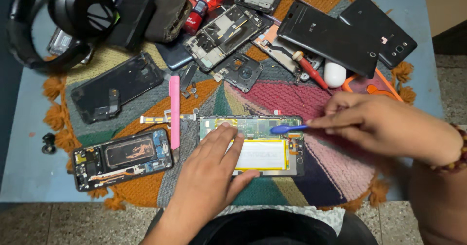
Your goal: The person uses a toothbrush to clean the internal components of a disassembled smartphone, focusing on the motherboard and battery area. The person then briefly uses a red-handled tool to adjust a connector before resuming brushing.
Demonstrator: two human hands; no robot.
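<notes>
A white, yellow-edged rectangular label (261,154) covers the opened phone's battery (mat centre).

A blue pry tool (288,128), a pink stick (174,111), a pale yellow-edged battery (262,154), a multicoloured woven mat (311,167).

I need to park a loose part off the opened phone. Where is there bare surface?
Bare mat lies right of the opened phone, below the right hand. Bare blue tabletop runs along the left edge, beside the small black part. The top is crowded with phone backs and frames.
</notes>
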